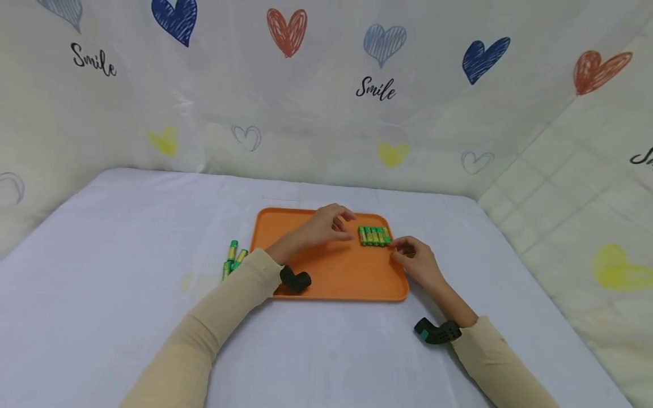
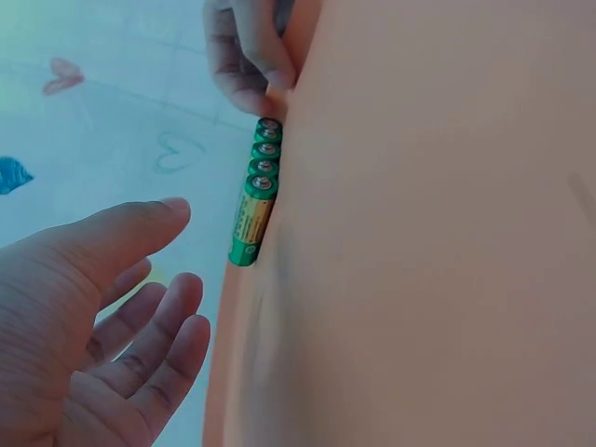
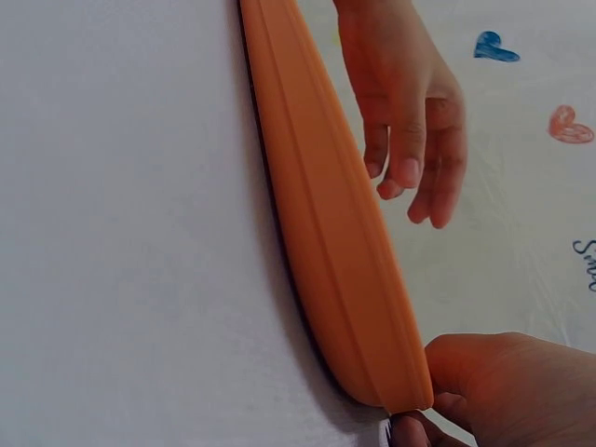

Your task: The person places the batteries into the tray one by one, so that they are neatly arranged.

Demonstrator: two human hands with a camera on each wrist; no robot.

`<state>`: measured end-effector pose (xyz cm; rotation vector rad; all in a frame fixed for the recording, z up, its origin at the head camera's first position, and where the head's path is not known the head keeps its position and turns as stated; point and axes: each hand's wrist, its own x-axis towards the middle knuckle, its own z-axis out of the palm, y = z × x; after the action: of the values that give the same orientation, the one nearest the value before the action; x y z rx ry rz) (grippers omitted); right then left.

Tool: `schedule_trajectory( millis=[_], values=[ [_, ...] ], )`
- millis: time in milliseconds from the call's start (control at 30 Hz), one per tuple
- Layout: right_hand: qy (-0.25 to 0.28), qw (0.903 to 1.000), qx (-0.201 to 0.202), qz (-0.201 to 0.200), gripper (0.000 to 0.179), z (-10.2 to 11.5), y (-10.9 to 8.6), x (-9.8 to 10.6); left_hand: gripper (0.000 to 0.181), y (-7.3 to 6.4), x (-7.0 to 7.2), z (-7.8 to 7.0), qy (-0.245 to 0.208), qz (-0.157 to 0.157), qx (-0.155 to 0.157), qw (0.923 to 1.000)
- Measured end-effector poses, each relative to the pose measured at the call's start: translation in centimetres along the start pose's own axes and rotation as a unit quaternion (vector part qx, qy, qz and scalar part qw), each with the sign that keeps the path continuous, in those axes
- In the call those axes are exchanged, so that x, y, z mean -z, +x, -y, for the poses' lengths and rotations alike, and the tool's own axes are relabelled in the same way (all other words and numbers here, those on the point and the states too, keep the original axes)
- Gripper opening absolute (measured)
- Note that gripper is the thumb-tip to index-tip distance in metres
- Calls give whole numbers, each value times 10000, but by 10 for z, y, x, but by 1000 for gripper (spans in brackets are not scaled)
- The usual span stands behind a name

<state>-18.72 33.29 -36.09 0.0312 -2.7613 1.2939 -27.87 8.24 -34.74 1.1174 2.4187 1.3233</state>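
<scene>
Several green-and-yellow batteries point(image 1: 374, 236) lie side by side in a row, near the back right corner of an orange tray point(image 1: 331, 277). The one at the right end leans slightly. My right hand point(image 1: 415, 262) is at the tray's right rim, fingertips right at that end battery, with a gap between thumb and forefinger. Over the tray, left of the row, my left hand point(image 1: 326, 226) has its fingers loosely bent and holds nothing. The left wrist view shows the row's battery ends point(image 2: 263, 182) between both hands. In the right wrist view, the tray's outer wall point(image 3: 340, 233) hides the batteries.
Left of the tray, more loose batteries point(image 1: 232, 252) lie on the white tablecloth point(image 1: 127, 255), partly hidden by my left forearm. A black band point(image 1: 439, 331) is on my right wrist, and another point(image 1: 296, 280) on my left. Behind the table hangs a heart-printed sheet point(image 1: 316, 113).
</scene>
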Motion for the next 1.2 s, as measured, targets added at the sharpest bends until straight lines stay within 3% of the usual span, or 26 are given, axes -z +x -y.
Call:
schedule_trajectory(
  millis=[267, 700, 900, 1200],
  values=[
    [-152, 9998, 121, 40, 26, -1, 1, -1, 44, -13, 16, -2, -21, -123, -172, 9998],
    [-141, 9998, 94, 106, 27, 1, 1, -1, 44, -45, 42, -7, 253, -250, -86, 9993],
    [-116, 9998, 40, 144, 27, -1, 0, -1, 43, -58, 45, -11, 380, -139, -72, 9992],
    [-88, 9999, 51, 127, 27, 1, 0, -1, 40, -74, 51, -17, 440, -199, -359, 9982]
  ],
)
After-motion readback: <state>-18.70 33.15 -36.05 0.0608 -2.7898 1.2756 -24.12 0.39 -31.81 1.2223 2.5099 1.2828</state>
